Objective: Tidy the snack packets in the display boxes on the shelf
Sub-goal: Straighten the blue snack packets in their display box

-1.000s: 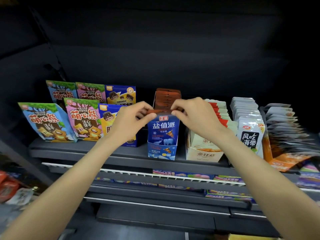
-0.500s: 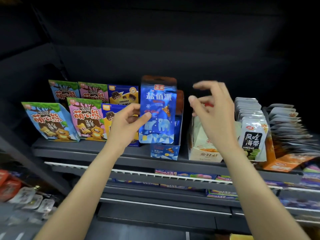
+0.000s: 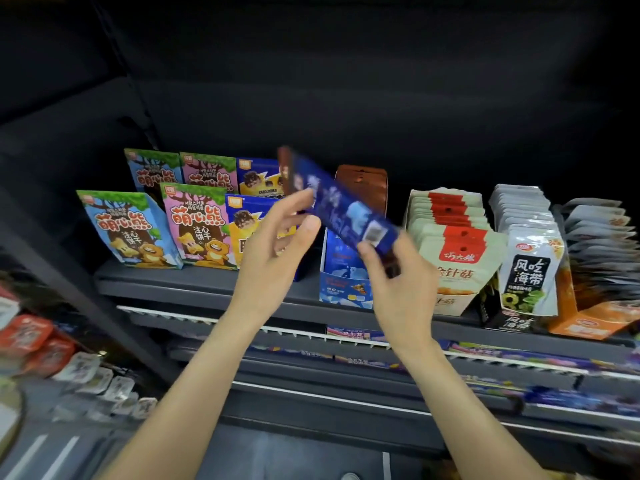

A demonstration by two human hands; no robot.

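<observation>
A blue snack packet (image 3: 341,209) is held tilted in the air in front of the shelf, its brown top end up left. My left hand (image 3: 277,251) pinches its middle between thumb and fingers. My right hand (image 3: 398,282) grips its lower right end. Behind them stands the blue display box (image 3: 341,282) with brown-topped packets (image 3: 362,183) upright at its back. To its right, a beige display box (image 3: 450,299) holds several pale packets with red tops (image 3: 450,233).
Bear-print biscuit bags (image 3: 128,230) and blue chocolate bags (image 3: 256,178) stand at the shelf's left. White seaweed packets (image 3: 530,268) and an orange box (image 3: 595,323) of grey packets fill the right. The dark shelf edge (image 3: 207,285) runs below; lower shelves hold more goods.
The blue packet, pulled up out of its box, has tipped from upright to a slant. My right hand came back from the side and took its lower end.
</observation>
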